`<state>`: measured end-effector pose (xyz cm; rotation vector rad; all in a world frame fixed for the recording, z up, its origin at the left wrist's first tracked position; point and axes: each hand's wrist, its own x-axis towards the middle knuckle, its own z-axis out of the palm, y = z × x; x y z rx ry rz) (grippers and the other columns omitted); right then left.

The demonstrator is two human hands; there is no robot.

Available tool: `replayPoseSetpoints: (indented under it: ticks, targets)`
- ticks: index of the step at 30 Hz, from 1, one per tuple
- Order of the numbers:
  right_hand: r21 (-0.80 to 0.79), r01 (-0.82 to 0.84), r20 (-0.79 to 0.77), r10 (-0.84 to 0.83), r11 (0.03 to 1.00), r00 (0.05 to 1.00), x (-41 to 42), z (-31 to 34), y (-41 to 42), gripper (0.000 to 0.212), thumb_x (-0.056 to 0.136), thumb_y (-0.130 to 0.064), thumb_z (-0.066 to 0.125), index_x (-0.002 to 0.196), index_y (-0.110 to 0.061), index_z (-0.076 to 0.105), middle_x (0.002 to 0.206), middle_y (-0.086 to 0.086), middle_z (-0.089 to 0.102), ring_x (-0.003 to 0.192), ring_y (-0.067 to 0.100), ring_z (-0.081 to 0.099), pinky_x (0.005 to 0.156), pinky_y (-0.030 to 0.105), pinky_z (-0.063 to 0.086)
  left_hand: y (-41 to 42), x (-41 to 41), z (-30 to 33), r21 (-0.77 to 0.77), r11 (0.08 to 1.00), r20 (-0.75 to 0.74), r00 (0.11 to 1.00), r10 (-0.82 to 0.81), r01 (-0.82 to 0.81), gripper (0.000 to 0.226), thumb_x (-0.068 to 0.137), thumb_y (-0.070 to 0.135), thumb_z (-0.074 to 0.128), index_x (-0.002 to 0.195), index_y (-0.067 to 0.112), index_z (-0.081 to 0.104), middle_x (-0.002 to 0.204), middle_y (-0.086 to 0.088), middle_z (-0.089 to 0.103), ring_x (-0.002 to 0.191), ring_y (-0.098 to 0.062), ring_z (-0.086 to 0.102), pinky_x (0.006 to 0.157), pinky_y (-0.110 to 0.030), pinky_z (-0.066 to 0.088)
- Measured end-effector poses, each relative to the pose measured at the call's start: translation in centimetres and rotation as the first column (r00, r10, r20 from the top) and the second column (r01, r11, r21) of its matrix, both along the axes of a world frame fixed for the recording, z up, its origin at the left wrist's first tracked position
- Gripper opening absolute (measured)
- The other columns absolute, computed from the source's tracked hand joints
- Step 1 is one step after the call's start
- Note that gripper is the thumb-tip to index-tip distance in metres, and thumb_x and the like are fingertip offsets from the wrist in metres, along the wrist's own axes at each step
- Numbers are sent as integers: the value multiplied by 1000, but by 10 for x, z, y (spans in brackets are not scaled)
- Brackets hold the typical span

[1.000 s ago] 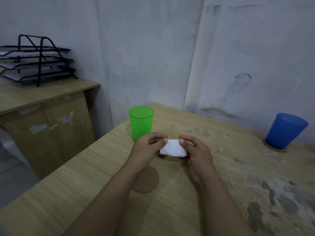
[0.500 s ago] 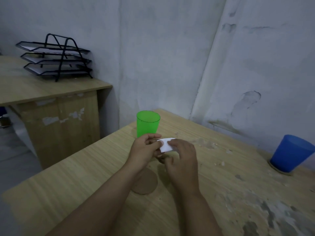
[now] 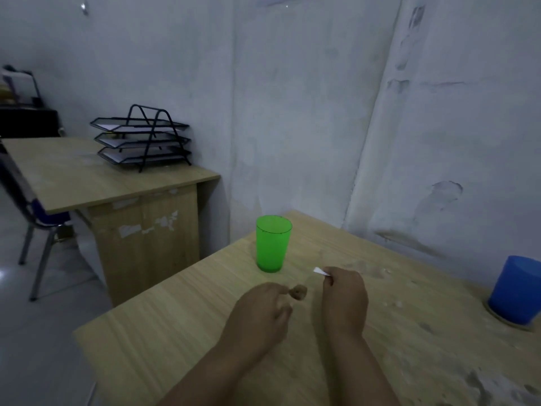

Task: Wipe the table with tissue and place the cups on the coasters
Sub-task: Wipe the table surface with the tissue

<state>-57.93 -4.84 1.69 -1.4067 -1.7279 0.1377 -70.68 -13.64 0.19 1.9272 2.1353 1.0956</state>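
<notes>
A green cup [image 3: 273, 244] stands upright on the wooden table [image 3: 164, 332], near its far left corner. At the right edge a blue cup [image 3: 516, 288] sits upside down on a round coaster [image 3: 510, 325]. My right hand [image 3: 345, 297] is closed around a folded white tissue [image 3: 320, 271], of which only a corner pokes out, just right of the green cup. My left hand [image 3: 260, 315] hovers beside it with fingers loosely curled. Its fingertips are at a small brown lump [image 3: 298, 292] on the table; blur hides whether they touch it.
Pale crumbs and grey stains [image 3: 380, 272] mark the table's right half. A second desk [image 3: 87, 174] on the left carries a black stacked paper tray [image 3: 142, 142], with a chair [image 3: 32, 224] beside it. White walls close off the far and right sides.
My left hand has let go of the tissue and dropped toward the table. The right hand keeps the tissue and has moved right. The view has swung left and upward.
</notes>
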Motion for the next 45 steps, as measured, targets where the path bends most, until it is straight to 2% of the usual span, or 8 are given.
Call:
replayPoseSetpoints:
  ticks: [9,15,23,28,36,38,41,45]
  targets:
    - [-282,-60,304,148,958,941,-27,-8,6,33,88,-11,45,111,-20,66,111,10,61,100,25,60,85,29,46,-14,7,-18,-194,978,-400,917,-7,-77,75,82,68,24,146,29,28,157,2,21,145,-15,10,116,-44,0]
    - [-312,-255,434,376,915,819,-16,-10,12,31,87,-17,49,114,-20,65,102,9,56,93,26,58,78,26,41,-43,40,-19,-181,977,-453,873,-183,111,59,67,59,37,98,27,76,110,8,71,106,-9,65,95,-29,32]
    - [-316,-434,343,528,844,777,-3,-10,24,34,92,-14,46,120,-23,64,106,11,58,96,26,55,74,23,33,-54,51,-18,-187,980,-419,898,-136,61,58,58,71,53,97,34,75,106,21,70,101,5,63,90,-20,39]
    - [-286,-476,364,554,831,749,-16,-11,18,35,91,-14,46,120,-23,63,110,10,58,98,26,56,76,24,35,-47,46,-18,-192,981,-419,907,-51,-34,64,86,58,40,134,19,53,144,6,46,136,-8,38,114,-27,25]
    - [-302,-398,521,500,866,692,3,-18,21,35,98,-27,37,129,-21,54,120,13,56,109,25,54,87,23,37,-49,51,-23,-233,972,-422,904,-65,-38,60,68,67,42,104,31,74,112,17,69,108,3,60,86,-17,51]
    - [-290,-419,511,510,860,692,-12,-14,18,37,98,-20,36,129,-15,54,124,17,57,116,25,48,89,24,35,-53,49,-20,-246,969,-398,914,-76,-27,64,76,64,36,116,26,69,124,13,64,119,0,54,99,-22,44]
    - [-353,-520,440,628,778,642,-9,-7,14,40,95,-14,38,133,-17,52,138,8,52,126,18,45,98,16,31,-50,47,-24,-185,980,-318,939,-128,71,75,89,57,27,150,13,20,159,1,17,146,-8,7,110,-32,-17]
    - [-399,-558,434,686,727,584,27,-5,15,44,94,-13,40,136,-26,48,144,-7,45,130,5,42,110,14,24,-44,45,-34,-186,981,-295,950,-102,47,76,92,57,24,152,12,5,161,-2,2,146,-8,-6,108,-26,-19]
